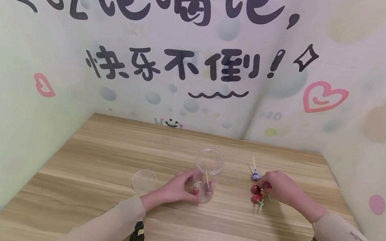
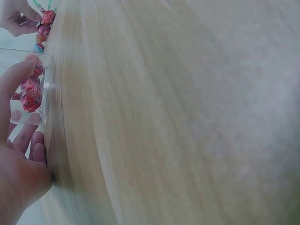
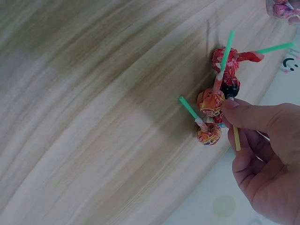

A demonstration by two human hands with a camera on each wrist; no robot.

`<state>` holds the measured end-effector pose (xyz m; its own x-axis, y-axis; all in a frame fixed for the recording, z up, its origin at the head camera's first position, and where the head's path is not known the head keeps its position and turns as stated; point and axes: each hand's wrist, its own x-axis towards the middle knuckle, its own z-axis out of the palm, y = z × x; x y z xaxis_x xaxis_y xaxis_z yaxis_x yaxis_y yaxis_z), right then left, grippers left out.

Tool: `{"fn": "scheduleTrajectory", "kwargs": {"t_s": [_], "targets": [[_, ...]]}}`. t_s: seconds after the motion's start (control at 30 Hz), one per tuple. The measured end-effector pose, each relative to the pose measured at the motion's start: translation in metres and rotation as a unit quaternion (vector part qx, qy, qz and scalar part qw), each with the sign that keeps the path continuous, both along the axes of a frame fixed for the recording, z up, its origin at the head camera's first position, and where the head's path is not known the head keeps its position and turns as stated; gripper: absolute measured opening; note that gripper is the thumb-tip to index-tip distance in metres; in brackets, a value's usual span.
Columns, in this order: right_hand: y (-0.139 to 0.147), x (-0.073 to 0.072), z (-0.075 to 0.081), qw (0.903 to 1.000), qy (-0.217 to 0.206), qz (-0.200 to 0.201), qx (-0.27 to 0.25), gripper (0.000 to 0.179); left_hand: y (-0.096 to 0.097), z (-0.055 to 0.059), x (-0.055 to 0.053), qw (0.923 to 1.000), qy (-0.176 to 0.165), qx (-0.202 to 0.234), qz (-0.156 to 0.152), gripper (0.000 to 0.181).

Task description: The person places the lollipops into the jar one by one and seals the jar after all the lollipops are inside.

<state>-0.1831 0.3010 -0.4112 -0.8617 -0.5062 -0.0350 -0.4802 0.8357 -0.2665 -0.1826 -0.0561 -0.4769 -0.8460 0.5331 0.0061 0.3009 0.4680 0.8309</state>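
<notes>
My left hand curls round the lower side of a clear plastic jar, which stands upright with its mouth uncovered. Several wrapped lollipops lie inside it, reddish in the left wrist view. At the right, my right hand is over a small cluster of lollipops with red and orange wrappers and green sticks. Between thumb and fingers it pinches a dark-wrapped lollipop by its yellow stick, seen in the right wrist view. Just behind the cluster lies a blue-wrapped lollipop with a pale yellow stick.
A round clear lid lies flat on the wooden table, left of the jar. Printed walls with black lettering border the table's back and sides.
</notes>
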Motion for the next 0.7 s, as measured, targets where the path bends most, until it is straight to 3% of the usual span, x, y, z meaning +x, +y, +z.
{"fn": "scheduleTrajectory", "kwargs": {"t_s": [0.3,0.7], "targets": [[-0.001,-0.006,0.015,0.9994,0.009,0.012,-0.031,0.014,0.000,0.002,0.001,1.0000,0.001,0.000,-0.001,0.085],[-0.024,-0.027,0.072,0.9950,0.050,0.048,-0.073,0.014,0.000,0.002,0.002,0.9997,-0.014,-0.017,0.010,0.086]]}}
